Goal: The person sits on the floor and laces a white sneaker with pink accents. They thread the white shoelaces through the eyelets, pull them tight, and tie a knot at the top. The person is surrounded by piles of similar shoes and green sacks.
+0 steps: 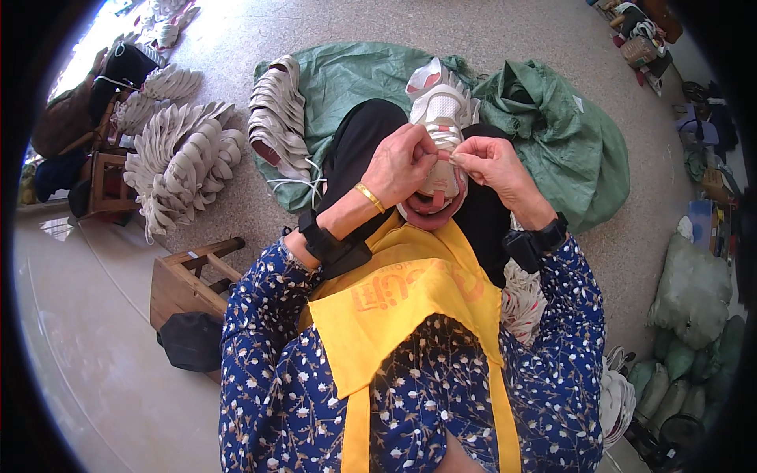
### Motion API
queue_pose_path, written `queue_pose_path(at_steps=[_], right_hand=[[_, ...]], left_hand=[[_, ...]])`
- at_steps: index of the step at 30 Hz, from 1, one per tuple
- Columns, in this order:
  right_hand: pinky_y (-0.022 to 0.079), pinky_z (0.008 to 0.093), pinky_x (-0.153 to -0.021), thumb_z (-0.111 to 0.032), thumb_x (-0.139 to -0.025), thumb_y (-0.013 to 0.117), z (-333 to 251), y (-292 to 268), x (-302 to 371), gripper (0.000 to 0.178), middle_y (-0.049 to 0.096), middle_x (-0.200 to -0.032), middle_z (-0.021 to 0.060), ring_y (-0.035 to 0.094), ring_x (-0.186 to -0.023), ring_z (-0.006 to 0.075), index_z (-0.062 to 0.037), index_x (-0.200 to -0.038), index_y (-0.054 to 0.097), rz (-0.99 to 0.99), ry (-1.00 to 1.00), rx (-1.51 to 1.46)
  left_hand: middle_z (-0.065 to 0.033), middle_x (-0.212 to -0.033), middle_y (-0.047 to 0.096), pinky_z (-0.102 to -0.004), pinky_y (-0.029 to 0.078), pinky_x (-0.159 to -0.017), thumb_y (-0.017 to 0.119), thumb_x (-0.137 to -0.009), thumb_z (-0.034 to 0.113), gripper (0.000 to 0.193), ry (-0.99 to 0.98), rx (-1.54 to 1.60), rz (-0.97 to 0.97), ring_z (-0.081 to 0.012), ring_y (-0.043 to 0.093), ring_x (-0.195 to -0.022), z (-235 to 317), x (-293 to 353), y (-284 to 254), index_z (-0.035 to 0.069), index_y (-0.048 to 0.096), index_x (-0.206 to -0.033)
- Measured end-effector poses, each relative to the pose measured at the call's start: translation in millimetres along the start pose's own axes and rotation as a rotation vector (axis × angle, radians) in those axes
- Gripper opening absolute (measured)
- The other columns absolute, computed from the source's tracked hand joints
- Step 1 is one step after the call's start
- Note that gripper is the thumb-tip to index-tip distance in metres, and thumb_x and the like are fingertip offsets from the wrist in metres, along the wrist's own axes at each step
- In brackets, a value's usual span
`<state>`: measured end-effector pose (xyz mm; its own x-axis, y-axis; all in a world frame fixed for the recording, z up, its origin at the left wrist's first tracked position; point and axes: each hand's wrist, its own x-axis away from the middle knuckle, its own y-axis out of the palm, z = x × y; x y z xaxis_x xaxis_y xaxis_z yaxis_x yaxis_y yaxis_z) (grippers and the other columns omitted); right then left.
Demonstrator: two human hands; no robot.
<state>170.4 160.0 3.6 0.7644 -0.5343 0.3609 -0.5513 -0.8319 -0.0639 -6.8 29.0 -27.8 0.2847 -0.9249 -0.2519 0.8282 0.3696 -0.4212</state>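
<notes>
Speckled grey floor [339,24]. White-and-pink shoe top [438,109] at one o'clock, between black-clothed knees [374,126]. Left hand [404,162], right hand [490,162] over it, both pinched closed; cannot tell on what. Crinkly green sack [579,158], two o'clock.

the yellow apron [402,307] is matt, creased cloth, the black trousers [371,130] dull fabric. the green sack [590,169] looks like woven plastic, crinkled, with a faint sheen. the bracelet [370,198] is shiny metal (gold-coloured, smooth). the stool [178,293] is wood; the shoe upper [442,107] has a mesh-like panel; the pale floor [87,292] gleams, smooth and glossy.
</notes>
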Motion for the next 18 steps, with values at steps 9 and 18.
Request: queue_pose_path(at_steps=[9, 18], right_hand=[[0.034, 0.0185, -0.052, -0.014, -0.092, 0.072, 5.9, -0.7, -1.6, 0.011, 0.06, -0.073, -0.0064, 0.045, -0.059, 0.0009, -0.0024, -0.092, 0.072, -0.009, 0.006, -0.058], [0.034, 0.0191, -0.052, -0.013, -0.091, 0.072, 6.1, 1.6, -2.1, 0.011, 0.062, -0.074, -0.0053, 0.046, -0.058, 0.0017, -0.0023, -0.092, 0.073, -0.007, 0.015, -0.073]], left_hand=[[-0.0013, -0.065, 0.052, -0.0286, 0.044, -0.058, 0.083, -0.084, 0.021, 0.025, -0.217, 0.012, -0.046, -0.011, 0.049, -0.06, 14.2, -8.6, -7.0, 0.002, 0.066, -0.081], [-0.0053, -0.068, 0.059, -0.03, 0.045, -0.056, 0.082, -0.081, 0.017, 0.021, -0.046, -0.202, -0.005, -0.0138, 0.057, -0.059, 0.5, -9.3, 0.1, 0.003, 0.067, -0.08]])
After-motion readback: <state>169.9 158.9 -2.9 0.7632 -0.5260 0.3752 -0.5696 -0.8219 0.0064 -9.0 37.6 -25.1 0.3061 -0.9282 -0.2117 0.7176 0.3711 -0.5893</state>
